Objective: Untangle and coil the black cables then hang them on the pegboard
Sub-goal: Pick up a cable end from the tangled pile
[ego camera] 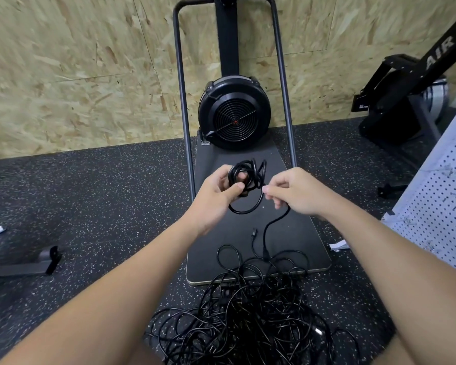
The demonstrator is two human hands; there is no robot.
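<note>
The coiled cable (pixel 248 175) is gripped in the left hand (pixel 219 192); the right hand (pixel 292 192) pinches its loose tail just beside the coil. The tangled cable pile (pixel 248 312) lies below on the speckled floor (pixel 103 206), overlapping the machine's base plate (pixel 300 233). The pegboard (pixel 440 206) stands at right.

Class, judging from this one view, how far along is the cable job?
Done: nothing hangs on the visible part of the pegboard. In hand: the left hand holds a small coil while the right hand pinches its loose tail. Left: the tangled pile on the floor, then hanging.
</note>
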